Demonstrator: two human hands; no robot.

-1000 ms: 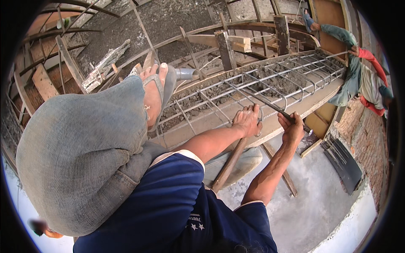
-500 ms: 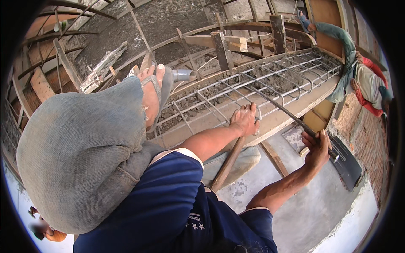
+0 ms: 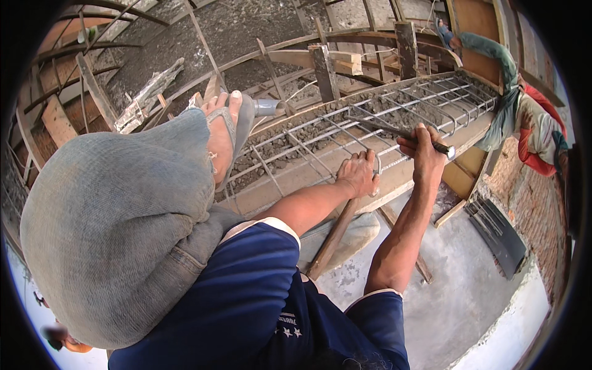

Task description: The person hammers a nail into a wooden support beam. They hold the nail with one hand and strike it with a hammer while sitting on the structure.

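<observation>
Head view: hands (image 3: 359, 174) (image 3: 424, 153) apart by cage edge (image 3: 390, 150), right gripping rod (image 3: 394, 130).

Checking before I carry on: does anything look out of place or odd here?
The grey mix inside the rebar cage looks lumpy and uneven rather than level. Also, the flip-flop beside it seems flimsy footwear around steel.

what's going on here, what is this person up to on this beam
The right hand grips a dark metal rod, slanted across a steel rebar cage. The left hand is at the cage's near side. Dark, lumpy concrete lies among the bars. A co-worker in red sleeves is at the far right end.
</observation>
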